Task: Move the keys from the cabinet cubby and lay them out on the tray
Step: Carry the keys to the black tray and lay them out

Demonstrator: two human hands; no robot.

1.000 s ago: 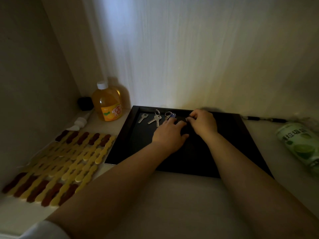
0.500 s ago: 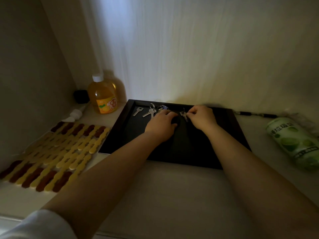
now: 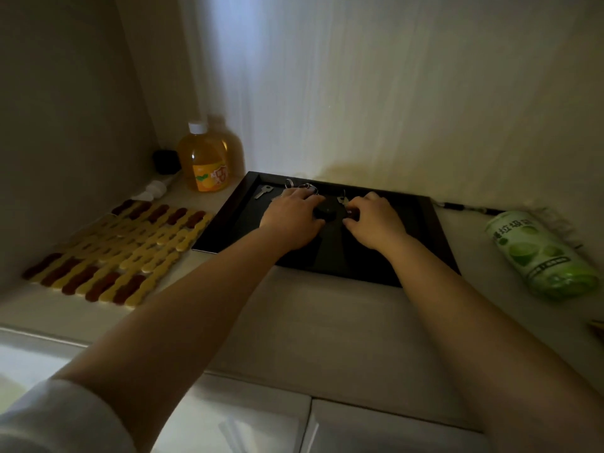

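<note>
A black tray (image 3: 225, 220) lies on the cubby shelf against the back wall. Along its far edge lie a single silver key (image 3: 263, 192), two key rings (image 3: 289, 184) partly hidden by my fingers, and a small key (image 3: 342, 198). My left hand (image 3: 291, 220) rests on the tray with its fingertips on a dark round key fob (image 3: 325, 213). My right hand (image 3: 376, 220) is curled at the fob's right side, just below the small key. The dim light hides what its fingertips pinch.
An orange bottle (image 3: 204, 161), a small dark object (image 3: 166, 161) and a white tube (image 3: 157, 188) stand in the back left corner. A yellow and brown mat (image 3: 121, 253) lies left of the tray. A green pack (image 3: 536, 253) lies on its side at the right, and a thin dark rod (image 3: 467, 207) runs along the back wall.
Both hands drew slightly back from the tray's far edge. The small key now lies beyond my right fingertips, and the dark fob shows between my hands.
</note>
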